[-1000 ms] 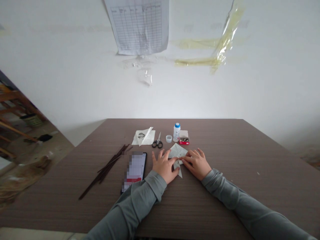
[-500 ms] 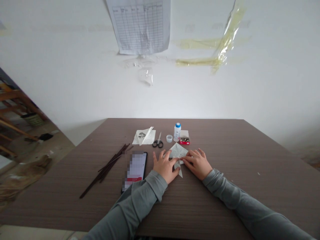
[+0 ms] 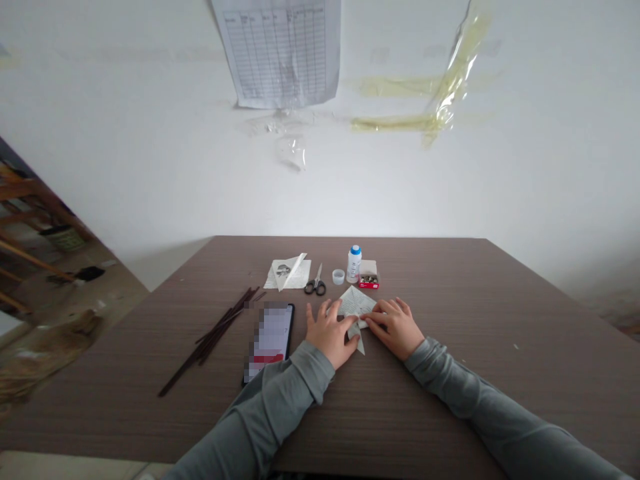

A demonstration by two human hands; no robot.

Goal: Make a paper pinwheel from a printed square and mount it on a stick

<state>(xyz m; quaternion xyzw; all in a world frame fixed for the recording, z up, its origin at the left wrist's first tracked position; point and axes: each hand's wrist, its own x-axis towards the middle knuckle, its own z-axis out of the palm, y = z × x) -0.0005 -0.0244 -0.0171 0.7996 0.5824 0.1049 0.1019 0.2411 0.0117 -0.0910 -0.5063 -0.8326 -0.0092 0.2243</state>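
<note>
A piece of printed paper (image 3: 355,303), folded into a pointed shape, lies flat on the brown table (image 3: 450,413) in front of me. My left hand (image 3: 330,331) rests on its left part, fingers spread and pressed flat. My right hand (image 3: 397,325) lies on its right part, fingers stretched toward the middle crease. Both hands press the paper down; neither lifts it. A narrow tip of the paper pokes out toward me between the two hands.
A phone (image 3: 270,339) lies left of my left hand, with a bundle of dark sticks (image 3: 210,337) further left. Behind the paper are scissors (image 3: 316,283), more folded paper (image 3: 289,273), a small clear cap (image 3: 339,276), a white bottle (image 3: 354,263) and a red box of pins (image 3: 369,275).
</note>
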